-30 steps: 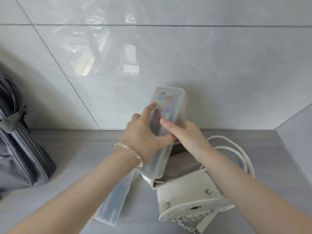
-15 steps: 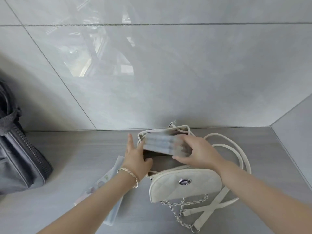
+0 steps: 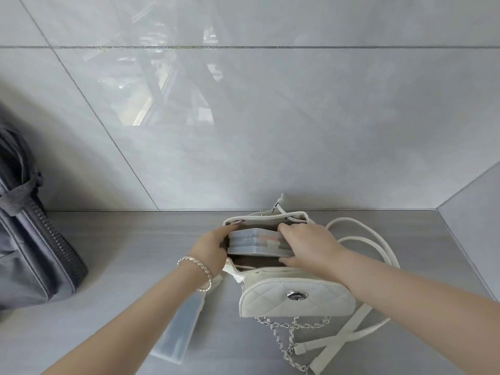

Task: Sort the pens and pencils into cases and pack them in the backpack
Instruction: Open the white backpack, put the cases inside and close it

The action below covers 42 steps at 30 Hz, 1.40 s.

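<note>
A small white quilted backpack [image 3: 296,301] stands on the grey counter with its mouth open and its flap folded toward me. A translucent plastic pencil case [image 3: 254,243] lies crosswise in the opening, partly sunk inside. My left hand [image 3: 209,249] grips its left end and my right hand [image 3: 307,246] grips its right end. A second translucent case [image 3: 180,331] lies flat on the counter to the left of the backpack, partly hidden under my left forearm.
A dark grey zipped bag [image 3: 29,239] stands at the far left against the tiled wall [image 3: 270,131]. The backpack's white straps [image 3: 378,244] and silver chain [image 3: 290,342] trail over the counter to the right and front. A side wall closes the right corner.
The case went from upright above the backpack to lying crosswise in its open mouth. The flap has dropped toward me, and both hands now hold the case's ends.
</note>
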Available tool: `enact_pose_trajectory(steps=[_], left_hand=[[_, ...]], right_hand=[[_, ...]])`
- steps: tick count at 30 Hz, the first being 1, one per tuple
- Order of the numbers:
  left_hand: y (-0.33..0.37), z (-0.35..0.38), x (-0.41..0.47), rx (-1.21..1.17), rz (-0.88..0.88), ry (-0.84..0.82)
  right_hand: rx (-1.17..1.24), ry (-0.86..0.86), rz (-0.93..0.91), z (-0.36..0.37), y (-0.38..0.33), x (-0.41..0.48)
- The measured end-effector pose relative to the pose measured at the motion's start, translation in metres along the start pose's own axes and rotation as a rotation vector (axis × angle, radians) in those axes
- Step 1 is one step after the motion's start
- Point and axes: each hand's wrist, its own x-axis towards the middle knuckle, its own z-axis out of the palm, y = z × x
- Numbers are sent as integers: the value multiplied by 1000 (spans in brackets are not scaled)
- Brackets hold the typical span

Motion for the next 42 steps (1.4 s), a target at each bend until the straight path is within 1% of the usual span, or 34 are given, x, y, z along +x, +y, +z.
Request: enact_pose_trajectory(steps=[3, 5, 8, 10, 12, 14, 17, 20, 21, 23, 24, 25, 26, 27, 28, 29, 30, 31, 32, 33, 34, 35, 37, 40, 42], left_hand=[[7, -2, -5, 40, 29, 11], [15, 4, -10, 66, 89, 31], [21, 17, -17, 109, 153, 29], [17, 20, -18, 124, 123, 24], [13, 19, -19, 113, 87, 27], [11, 22, -19, 108, 77, 22], [6, 30, -17, 58, 120, -17], [-2, 26, -15, -81, 170, -35], [-6, 23, -17, -188, 178, -74], [-14, 16, -22, -496, 149, -151], [-21, 12, -24, -651, 96, -130], [-30, 9, -25, -761, 29, -69], [-39, 8, -26, -746, -29, 37], [-51, 7, -27, -570, -62, 144], [-62, 8, -27, -286, -108, 192], [-69, 11, -29, 31, -174, 176], [-74, 14, -31, 297, -233, 117], [-76, 17, -35, 468, -285, 41], [-76, 20, -37, 535, -317, -6], [-74, 21, -39, 519, -330, -17], [-71, 19, -39, 456, -340, 1], [-65, 15, -39, 369, -347, 36], [-44, -2, -41, 158, -319, 169], [9, -34, -44, -98, -114, 357], [43, -45, -45, -211, 20, 406]], right_hand=[[-77, -67, 30, 0, -6, 4], [-171, -128, 54, 10, -16, 13], [-288, -228, -4, 33, -30, 29], [-224, -278, -73, 41, -30, 37], [-108, -334, -108, 45, -23, 39], [4, -369, -119, 51, -17, 39], [75, -364, -94, 57, -13, 44], [184, -393, -47, 48, -15, 46], [219, -397, -40, 46, -17, 41], [311, -377, -29, 43, -20, 26], [393, -340, -20, 41, -22, 17], [507, -277, -17, 39, -23, 10], [648, -234, 1, 34, -24, 3], [801, -216, 47, 25, -26, -1], [953, -223, 104, 14, -28, -4], [1082, -236, 155, 5, -28, -6], [1163, -239, 195, -3, -29, -6], [1190, -231, 218, -7, -29, -7], [1219, -216, 232, -11, -30, -8], [1244, -202, 241, -12, -30, -9], [1265, -200, 245, -15, -32, -11], [1268, -204, 235, -15, -32, -12], [1276, -214, 221, -16, -33, -15], [1366, -261, 128, -19, -33, -15], [1426, -283, 78, -21, -31, -8]])
